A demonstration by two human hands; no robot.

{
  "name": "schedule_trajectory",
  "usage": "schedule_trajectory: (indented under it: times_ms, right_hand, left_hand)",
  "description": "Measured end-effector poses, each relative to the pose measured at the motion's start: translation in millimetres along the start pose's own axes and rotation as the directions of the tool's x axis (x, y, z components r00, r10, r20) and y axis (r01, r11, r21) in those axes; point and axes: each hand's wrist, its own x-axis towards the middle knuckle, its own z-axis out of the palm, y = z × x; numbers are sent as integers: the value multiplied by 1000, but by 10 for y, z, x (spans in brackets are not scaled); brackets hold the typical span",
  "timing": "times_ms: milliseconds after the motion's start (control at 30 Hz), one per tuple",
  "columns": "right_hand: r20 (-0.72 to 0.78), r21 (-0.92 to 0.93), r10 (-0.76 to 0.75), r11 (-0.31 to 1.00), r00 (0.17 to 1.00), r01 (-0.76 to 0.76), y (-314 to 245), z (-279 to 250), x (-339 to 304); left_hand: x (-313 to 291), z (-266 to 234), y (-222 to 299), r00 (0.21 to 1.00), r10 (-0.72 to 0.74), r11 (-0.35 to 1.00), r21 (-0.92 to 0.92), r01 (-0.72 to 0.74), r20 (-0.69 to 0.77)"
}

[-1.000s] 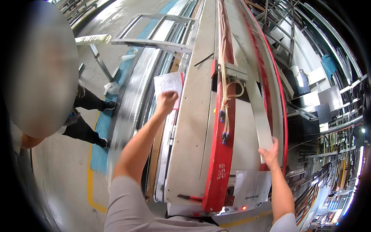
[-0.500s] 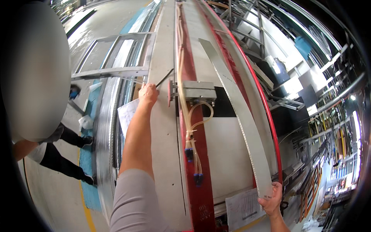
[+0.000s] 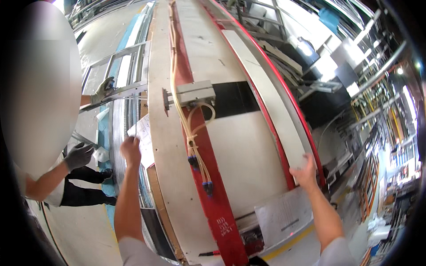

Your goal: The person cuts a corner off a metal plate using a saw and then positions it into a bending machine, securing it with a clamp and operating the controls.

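Note:
My left hand (image 3: 131, 151) is closed over the bench's left edge, beside printed paper sheets (image 3: 144, 135). Whatever its fingers hold, if anything, is too blurred to make out. A long pale flat strip (image 3: 270, 97) lies lengthwise along the right side of the bench, between a red rail and a red tube. At its near end is my right hand (image 3: 306, 175), thumb and fingers spread apart, touching or just over the strip. Between my hands, a grey metal box (image 3: 191, 93) with clear hoses (image 3: 179, 106) sits on a red beam (image 3: 213, 195).
At the left, a co-worker's gloved hands (image 3: 79, 156) are near a metal frame (image 3: 128, 90), one of them on it. A drawing sheet (image 3: 284, 217) hangs at the bench's near end. A red tube (image 3: 288, 95) runs along the right. Metal racks stand beyond it.
The strip now lies farther right, along the red tube. My right hand's fingers have spread from their grip on it. My left hand has come back toward me; the dark rod near it is gone from view.

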Motion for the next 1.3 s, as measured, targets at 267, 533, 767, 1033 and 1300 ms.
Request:
schedule_trajectory:
  times_ms: [267,533,767,1033,1300]
  right_hand:
    - [123,-364,26,931,992,21,515,224,336]
    - [-201,-80,-416,909,887,408,328,-94,-648]
    - [-529,42,-9,998,848,37,2276,-1401,-1716]
    - [91,545,93,829,992,-128,3432,-1461,-1560]
    - [134,759,93,630,987,-163,3616,-1285,-1551]
  left_hand:
    - [-2027,-1544,-973,894,-143,912,407,-48,425]
    - [-3363,-3101,-1358,996,44,738,669,-82,73]
    - [-4279,-2601,1742,970,190,801,595,-64,-151]
    - [-4986,-471,5159,381,821,511,-253,-821,425]
    - [-4714,1633,5926,-367,616,-127,-371,-920,698]
